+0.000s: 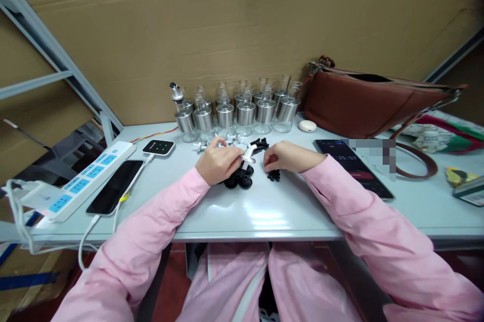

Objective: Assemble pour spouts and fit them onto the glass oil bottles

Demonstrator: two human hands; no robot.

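Note:
My left hand (pixel 220 162) is closed on a white pourer spout (pixel 248 154), held over a cluster of round black caps (pixel 239 179). At the pile of small black parts (pixel 274 175), my right hand (pixel 284 157) has its fingers bent down and pressed together; what they hold, if anything, is hidden. More small black pieces (pixel 259 145) lie just behind, between the hands. Beyond my left hand are several loose white spouts (pixel 202 145), partly covered by the fingers.
Glass bottles with metal sleeves (pixel 226 116) stand in rows at the back; the leftmost carries a fitted pourer (pixel 176 92). To the left lie a power strip (pixel 91 179), a phone (pixel 115 187) and a small device (pixel 159 148). A tablet-like screen (pixel 351 166) and brown bag (pixel 363 103) are right.

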